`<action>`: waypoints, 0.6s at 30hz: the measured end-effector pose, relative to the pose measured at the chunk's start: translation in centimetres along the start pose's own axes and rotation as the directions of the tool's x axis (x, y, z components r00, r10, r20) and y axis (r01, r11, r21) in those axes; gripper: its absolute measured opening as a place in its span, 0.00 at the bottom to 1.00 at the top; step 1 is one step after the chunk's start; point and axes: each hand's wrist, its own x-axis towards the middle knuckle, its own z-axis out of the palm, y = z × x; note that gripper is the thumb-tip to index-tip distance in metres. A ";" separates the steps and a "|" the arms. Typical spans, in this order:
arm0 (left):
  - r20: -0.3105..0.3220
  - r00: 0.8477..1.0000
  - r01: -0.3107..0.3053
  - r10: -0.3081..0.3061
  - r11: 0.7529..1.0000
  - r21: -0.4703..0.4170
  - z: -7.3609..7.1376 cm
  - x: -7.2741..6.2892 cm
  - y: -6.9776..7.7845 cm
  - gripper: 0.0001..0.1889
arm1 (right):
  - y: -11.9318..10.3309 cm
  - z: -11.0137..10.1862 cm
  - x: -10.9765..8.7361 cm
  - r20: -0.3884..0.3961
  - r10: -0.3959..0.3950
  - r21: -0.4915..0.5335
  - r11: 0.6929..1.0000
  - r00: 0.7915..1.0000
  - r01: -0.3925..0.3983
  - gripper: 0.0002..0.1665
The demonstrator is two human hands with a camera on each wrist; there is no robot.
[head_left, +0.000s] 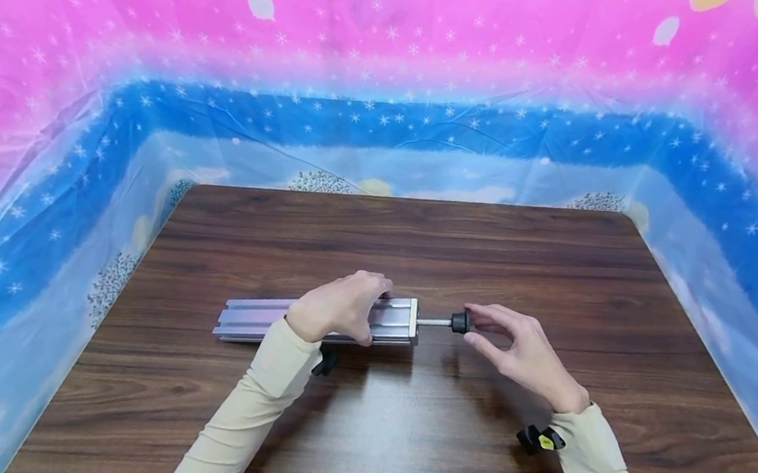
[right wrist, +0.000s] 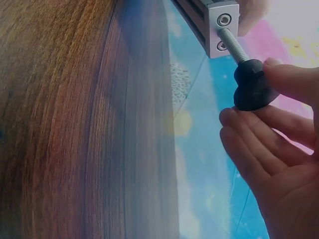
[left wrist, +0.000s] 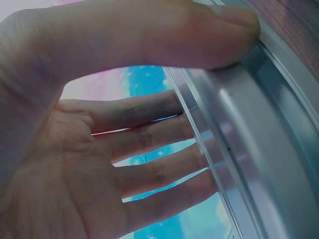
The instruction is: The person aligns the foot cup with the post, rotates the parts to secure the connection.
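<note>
A silver slotted aluminium profile (head_left: pixel 250 321) lies lengthwise across the middle of the table. My left hand (head_left: pixel 339 305) grips it from above near its right end, thumb on the near side and fingers over the far side. In the left wrist view the thumb presses along the edge of the profile (left wrist: pixel 264 144). An end plate (right wrist: pixel 214 45) with two socket screws caps the profile. From it sticks a threaded rod (right wrist: pixel 234 46), ending in a black levelling foot (right wrist: pixel 253 89). My right hand (head_left: pixel 527 353) pinches this foot between thumb and fingers.
The dark wood-grain table (head_left: pixel 406 239) carries the profile, with its far edge well beyond both hands. A pink and blue patterned cloth (head_left: pixel 390 123) hangs behind and along both sides. Black wrist straps, one with a yellow mark (head_left: pixel 546 438), sit on the sleeves.
</note>
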 end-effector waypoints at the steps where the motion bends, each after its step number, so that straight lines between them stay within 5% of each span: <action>1: -0.001 1.000 -0.001 0.001 1.000 0.002 0.0 0.0 0.0 0.28 | 0.0 0.0 0.0 0.007 0.009 -0.005 1.000 1.000 -0.009 0.24; 11: -0.011 1.000 -0.018 0.018 1.000 0.009 0.1 -0.2 0.1 0.29 | -0.1 -0.1 0.1 0.060 0.166 0.012 0.986 0.984 -0.167 0.18; 18: -0.006 1.000 -0.019 0.019 1.000 0.012 0.1 -0.3 0.1 0.29 | 0.0 0.2 0.5 0.044 0.180 -0.033 0.983 0.983 -0.178 0.14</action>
